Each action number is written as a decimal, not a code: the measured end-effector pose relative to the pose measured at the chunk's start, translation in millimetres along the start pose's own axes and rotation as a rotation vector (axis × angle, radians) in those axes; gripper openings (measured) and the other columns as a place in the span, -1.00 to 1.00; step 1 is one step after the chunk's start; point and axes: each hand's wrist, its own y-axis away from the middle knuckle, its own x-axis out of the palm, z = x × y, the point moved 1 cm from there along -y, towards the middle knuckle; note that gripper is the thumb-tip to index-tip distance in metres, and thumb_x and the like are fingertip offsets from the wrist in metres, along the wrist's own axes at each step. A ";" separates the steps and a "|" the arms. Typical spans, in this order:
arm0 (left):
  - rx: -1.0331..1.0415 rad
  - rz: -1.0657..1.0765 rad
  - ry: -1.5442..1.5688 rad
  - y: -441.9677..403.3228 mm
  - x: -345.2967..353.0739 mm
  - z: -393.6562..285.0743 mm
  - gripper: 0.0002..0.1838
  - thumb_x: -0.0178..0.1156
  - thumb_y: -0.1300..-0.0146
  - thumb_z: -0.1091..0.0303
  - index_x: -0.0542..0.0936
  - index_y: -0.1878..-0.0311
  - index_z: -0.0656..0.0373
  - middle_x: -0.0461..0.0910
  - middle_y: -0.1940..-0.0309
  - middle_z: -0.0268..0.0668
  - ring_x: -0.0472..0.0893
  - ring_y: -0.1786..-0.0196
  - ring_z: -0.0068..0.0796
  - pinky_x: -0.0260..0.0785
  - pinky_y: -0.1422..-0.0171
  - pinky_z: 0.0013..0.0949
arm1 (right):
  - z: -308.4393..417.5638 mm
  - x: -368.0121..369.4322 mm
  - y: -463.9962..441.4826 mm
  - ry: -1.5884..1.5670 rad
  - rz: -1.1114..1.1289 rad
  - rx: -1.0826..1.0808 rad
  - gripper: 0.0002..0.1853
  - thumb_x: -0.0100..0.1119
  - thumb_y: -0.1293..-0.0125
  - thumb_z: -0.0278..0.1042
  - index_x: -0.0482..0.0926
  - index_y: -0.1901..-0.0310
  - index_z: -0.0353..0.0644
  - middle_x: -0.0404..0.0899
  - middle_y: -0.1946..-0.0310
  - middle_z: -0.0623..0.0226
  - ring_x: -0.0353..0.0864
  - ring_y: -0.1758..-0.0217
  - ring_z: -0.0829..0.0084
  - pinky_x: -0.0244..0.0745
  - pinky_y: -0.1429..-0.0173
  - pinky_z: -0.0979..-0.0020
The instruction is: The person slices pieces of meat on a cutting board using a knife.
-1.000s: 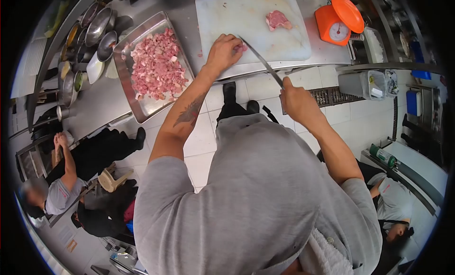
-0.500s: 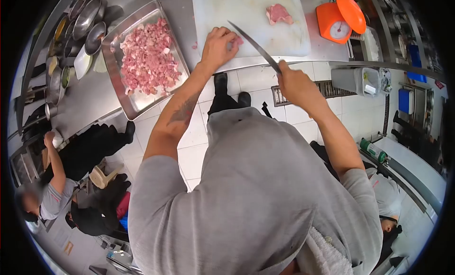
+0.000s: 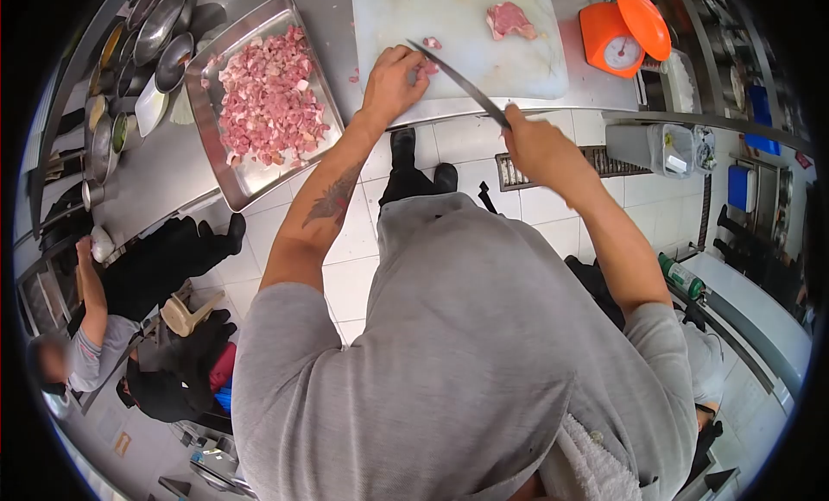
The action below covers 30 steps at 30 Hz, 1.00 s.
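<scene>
My right hand is closed round the handle of a long kitchen knife, its blade pointing up and left across the white cutting board. At the board's near left edge, my left hand has its fingers curled onto a small piece of raw meat, partly hidden by the fingers and blade. A small cut bit lies just beyond the blade. Farther right on the board rests a larger slice of raw meat.
Left of the board stands a metal tray with diced raw meat. Several metal bowls sit at far left. An orange scale stands right of the board. Other people are at the left and right edges of the view.
A small bit of meat now lies apart beyond the blade. The knife and right hand have shifted slightly left, and the piece under my left fingers shows less.
</scene>
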 end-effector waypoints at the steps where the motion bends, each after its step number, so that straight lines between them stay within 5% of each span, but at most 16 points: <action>1: 0.003 0.002 -0.007 1.0 1.1 1.0 -0.85 0.32 -0.16 0.46 0.68 0.18 0.20 0.66 0.18 -0.20 0.63 0.06 -0.09 0.52 -0.11 -0.14 | -1.9 6.7 -1.3 -0.019 -0.009 -0.006 -0.71 -0.02 -0.54 -0.28 0.37 -0.12 -0.29 0.68 0.29 -0.33 0.69 0.16 -0.36 0.55 0.03 -0.26; 4: -0.006 0.014 -0.015 -3.4 2.2 3.4 -0.85 0.32 -0.17 0.46 0.68 0.18 0.20 0.65 0.16 -0.20 0.63 0.06 -0.09 0.53 -0.11 -0.14 | -26.9 76.1 -36.5 -0.064 -0.106 -0.024 -0.70 -0.04 -0.54 -0.27 0.36 -0.12 -0.30 0.69 0.28 -0.33 0.71 0.14 -0.33 0.55 0.02 -0.25; 7: -0.079 0.009 0.032 -5.2 -2.0 0.5 -0.86 0.31 -0.17 0.46 0.69 0.18 0.18 0.65 0.13 -0.20 0.64 0.04 -0.10 0.53 -0.14 -0.14 | -15.6 59.2 -79.2 -0.104 -0.144 -0.119 -0.70 -0.05 -0.54 -0.27 0.37 -0.11 -0.33 0.69 0.29 -0.32 0.71 0.16 -0.31 0.55 0.02 -0.24; 14: -0.041 0.022 -0.054 5.3 -3.2 2.2 -0.83 0.32 -0.17 0.45 0.71 0.15 0.15 0.64 0.10 -0.22 0.65 -0.01 -0.12 0.54 -0.15 -0.16 | 2.3 -0.1 -17.4 -0.028 -0.061 -0.087 -0.70 -0.01 -0.53 -0.26 0.36 -0.13 -0.28 0.68 0.34 -0.30 0.70 0.20 -0.33 0.53 0.06 -0.26; 16: -0.071 0.025 -0.063 6.2 -2.5 1.0 -0.83 0.33 -0.17 0.43 0.70 0.16 0.15 0.64 0.11 -0.21 0.64 -0.02 -0.11 0.54 -0.16 -0.15 | 1.2 9.6 -2.6 -0.023 0.027 -0.035 -0.69 -0.09 -0.52 -0.31 0.36 -0.15 -0.33 0.68 0.31 -0.31 0.72 0.20 -0.30 0.56 0.03 -0.23; 19: -0.080 0.016 -0.050 8.6 -0.9 1.4 -0.82 0.35 -0.16 0.42 0.70 0.15 0.16 0.65 0.13 -0.21 0.64 0.00 -0.10 0.54 -0.13 -0.15 | -17.8 85.9 -61.6 -0.095 -0.125 -0.079 -0.68 -0.08 -0.51 -0.33 0.36 -0.18 -0.34 0.69 0.28 -0.32 0.72 0.21 -0.30 0.56 0.02 -0.24; 21: -0.030 -0.007 -0.073 8.1 -1.8 1.9 -0.81 0.35 -0.15 0.41 0.69 0.14 0.16 0.66 0.15 -0.21 0.65 0.07 -0.08 0.55 -0.07 -0.15 | -15.8 82.5 -119.2 -0.136 -0.211 -0.200 -0.66 -0.04 -0.50 -0.32 0.37 -0.18 -0.33 0.68 0.23 -0.33 0.74 0.29 -0.25 0.61 0.14 -0.17; 24: -0.226 0.122 -0.094 -2.1 -9.7 0.2 -0.79 0.35 -0.16 0.40 0.68 0.13 0.18 0.69 0.21 -0.20 0.69 0.18 -0.17 0.57 0.01 -0.17 | 9.0 3.6 -117.1 -0.462 0.081 -0.106 -0.65 0.06 -0.52 -0.19 0.38 -0.13 -0.28 0.58 0.40 0.03 0.55 0.59 0.19 0.48 0.50 0.14; 27: -0.595 -0.188 0.179 -12.8 -15.3 12.5 -0.80 0.33 -0.20 0.42 0.66 0.11 0.23 0.70 0.28 -0.19 0.70 0.27 -0.22 0.57 0.08 -0.12 | -0.9 -14.7 -90.7 -0.852 0.189 -0.041 -0.66 0.12 -0.55 -0.08 0.38 -0.05 -0.19 0.34 0.58 0.47 0.25 0.73 0.59 0.26 0.67 0.42; 28: -0.832 -0.279 0.715 -24.1 -12.6 25.2 -0.77 0.22 -0.32 0.38 0.62 0.03 0.30 0.68 0.16 -0.12 0.69 0.13 -0.25 0.58 0.03 -0.13 | -2.4 -17.3 -81.7 -0.953 0.240 -0.026 -0.67 0.13 -0.55 -0.07 0.38 -0.03 -0.16 0.29 0.57 0.52 0.21 0.72 0.64 0.23 0.67 0.46; 30: -0.974 -0.238 1.351 -43.1 -19.1 14.9 -0.73 0.11 -0.40 0.35 0.59 -0.02 0.34 0.65 0.05 -0.08 0.67 0.04 -0.22 0.58 -0.04 -0.19 | -7.0 -12.9 -77.5 -1.101 0.405 -0.051 -0.69 0.14 -0.56 -0.05 0.34 0.05 -0.10 0.24 0.56 0.57 0.17 0.71 0.70 0.21 0.66 0.49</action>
